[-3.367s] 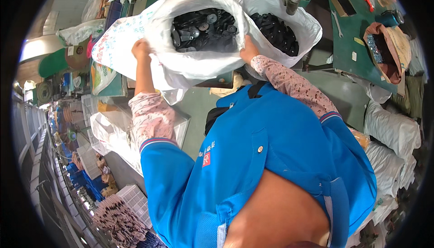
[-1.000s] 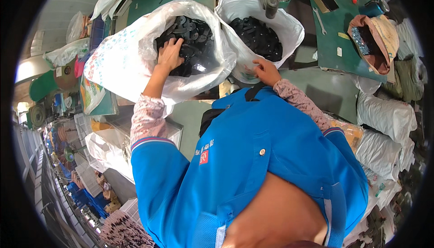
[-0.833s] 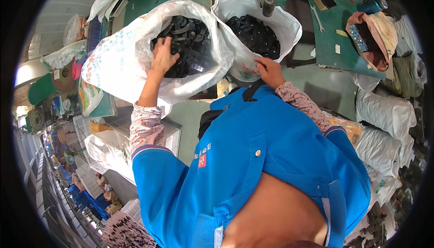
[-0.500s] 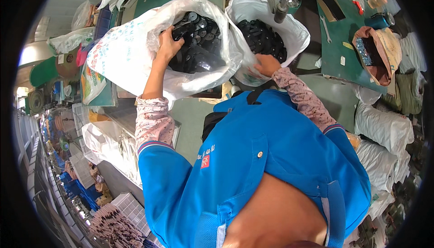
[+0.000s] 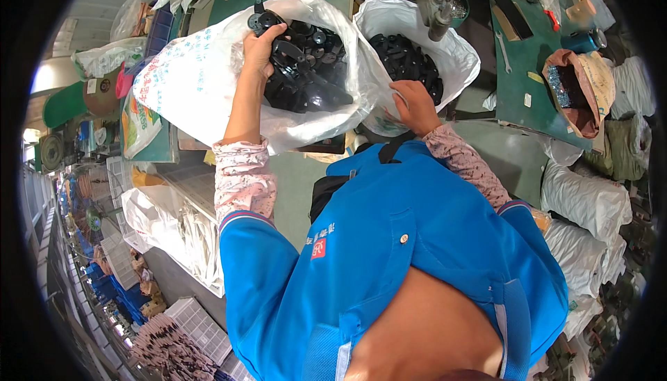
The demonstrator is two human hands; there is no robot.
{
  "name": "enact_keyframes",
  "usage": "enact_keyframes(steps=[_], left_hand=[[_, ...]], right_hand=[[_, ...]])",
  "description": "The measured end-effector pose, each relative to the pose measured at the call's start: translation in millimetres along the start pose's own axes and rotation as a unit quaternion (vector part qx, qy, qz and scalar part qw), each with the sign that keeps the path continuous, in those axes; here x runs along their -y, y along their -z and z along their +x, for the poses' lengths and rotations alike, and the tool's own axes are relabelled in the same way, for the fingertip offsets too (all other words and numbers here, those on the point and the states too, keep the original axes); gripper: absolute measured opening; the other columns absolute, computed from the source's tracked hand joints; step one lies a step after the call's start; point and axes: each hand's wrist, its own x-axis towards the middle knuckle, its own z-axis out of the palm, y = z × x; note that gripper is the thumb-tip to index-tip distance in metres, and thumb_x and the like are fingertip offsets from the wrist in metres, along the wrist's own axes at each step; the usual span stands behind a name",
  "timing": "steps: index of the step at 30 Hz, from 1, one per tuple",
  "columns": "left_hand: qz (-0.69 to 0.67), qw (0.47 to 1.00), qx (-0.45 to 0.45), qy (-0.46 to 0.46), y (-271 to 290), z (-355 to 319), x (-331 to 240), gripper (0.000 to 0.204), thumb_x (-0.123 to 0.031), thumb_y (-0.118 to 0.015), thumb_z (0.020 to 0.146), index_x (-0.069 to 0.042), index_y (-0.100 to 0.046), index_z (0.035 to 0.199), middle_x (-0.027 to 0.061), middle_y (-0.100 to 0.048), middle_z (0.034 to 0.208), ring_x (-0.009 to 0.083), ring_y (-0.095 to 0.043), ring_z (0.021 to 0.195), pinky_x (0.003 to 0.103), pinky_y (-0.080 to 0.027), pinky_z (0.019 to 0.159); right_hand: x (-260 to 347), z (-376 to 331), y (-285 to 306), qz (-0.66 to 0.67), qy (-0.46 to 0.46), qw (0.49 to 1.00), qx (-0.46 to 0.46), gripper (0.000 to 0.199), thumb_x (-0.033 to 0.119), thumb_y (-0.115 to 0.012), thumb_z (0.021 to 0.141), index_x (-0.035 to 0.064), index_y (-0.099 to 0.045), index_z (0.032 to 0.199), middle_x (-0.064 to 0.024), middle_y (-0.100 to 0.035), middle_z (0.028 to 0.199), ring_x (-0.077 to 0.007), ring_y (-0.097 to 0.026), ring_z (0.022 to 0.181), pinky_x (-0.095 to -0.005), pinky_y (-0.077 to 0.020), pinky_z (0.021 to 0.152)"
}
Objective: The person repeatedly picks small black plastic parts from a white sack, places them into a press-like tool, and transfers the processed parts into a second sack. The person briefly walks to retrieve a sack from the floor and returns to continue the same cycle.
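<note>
Your left hand point(image 5: 260, 51) is up in the mouth of the left white plastic sack point(image 5: 201, 82), fingers clenched around a black moulded plastic part point(image 5: 278, 40) lifted off the top of the heap. The heap of black plastic parts point(image 5: 313, 75) lies just right of and below that hand, filling the sack.

Your right hand point(image 5: 415, 106) presses flat against the lower wall of the right white sack point(image 5: 424, 23), just below its own load of black parts point(image 5: 406, 61). The fingers are spread on the film; whether they pinch it or only lean on it cannot be told from here.

Handling, as a judgement:
- Each part looks rigid and light, with hubs, ribs and openings. Hook your fingers through an opening or round a hub rather than pinching a smooth face, which looks glossy and may slip.
- Parts look tangled in the heap. Lifting one may drag neighbours with it; lift straight up and shake it free over the sack.
- The sacks are thin, soft film. Full, they are likely heavy and slump easily. Grip the gathered rim, or support from underneath, not a single layer of the wall, which could tear on hard edges.

Beyond your right hand, further right, a green surface point(image 5: 517, 82) carries a wrench point(image 5: 505, 53) and a brown open bag point(image 5: 580, 92). Well left of your left hand sit more white bags point(image 5: 104, 58).
</note>
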Motion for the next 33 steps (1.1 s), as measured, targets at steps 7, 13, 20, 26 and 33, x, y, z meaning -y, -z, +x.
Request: enact_keyframes(steps=[7,13,20,26,33], left_hand=[[-0.17,0.98,0.072,0.073,-16,0,43,0.019,-0.012,-0.066,0.078,-0.001,-0.058,0.091,0.01,-0.062,0.077,0.0216,-0.062,0.066,0.038,-0.057,0.061],[-0.344,0.928,-0.003,0.141,-33,-12,62,0.016,-0.009,-0.069,0.074,-0.008,-0.054,0.082,0.0059,-0.058,0.074,0.0178,-0.058,0.058,0.026,-0.044,0.043],[-0.431,0.878,-0.054,0.201,-2,-7,83,0.016,-0.011,-0.069,0.076,-0.011,-0.055,0.082,0.0027,-0.056,0.074,0.0145,-0.053,0.056,0.026,-0.044,0.042],[-0.32,0.935,-0.027,0.152,-6,-18,95,0.016,-0.015,-0.069,0.08,-0.009,-0.055,0.087,0.0041,-0.058,0.077,0.0173,-0.06,0.064,0.029,-0.048,0.045],[-0.145,0.976,-0.036,0.161,-28,-47,76,0.039,-0.031,-0.068,0.083,-0.003,-0.057,0.108,0.0071,-0.061,0.098,0.0196,-0.059,0.088,0.032,-0.05,0.074]], right_hand=[[53,21,-39,0.193,-0.033,0.98,0.038,0.044,0.019,-0.06,0.084,0.0008,-0.05,0.122,-0.019,-0.06,0.102,-0.0347,-0.058,0.088,-0.0398,-0.0472,0.076],[70,50,-86,0.103,0.017,0.994,0.026,0.072,0.017,-0.063,0.082,0.0001,-0.022,0.139,-0.0249,-0.058,0.099,-0.0408,-0.057,0.091,-0.046,-0.0464,0.073],[62,28,-43,0.204,-0.122,0.966,0.102,0.048,0.009,-0.055,0.088,0.0033,-0.039,0.132,-0.0161,-0.062,0.081,-0.0221,-0.062,0.068,-0.0305,-0.0476,0.063],[60,86,-60,0.173,-0.082,0.981,-0.01,0.029,0.019,-0.056,0.087,0.005,-0.056,0.112,-0.0164,-0.061,0.086,-0.0317,-0.061,0.078,-0.0362,-0.0474,0.07],[47,109,-97,-0.066,0.09,0.993,0.048,0.022,0.018,-0.059,0.079,0.0061,-0.061,0.097,-0.0171,-0.056,0.105,-0.0348,-0.055,0.094,-0.0437,-0.043,0.079]])
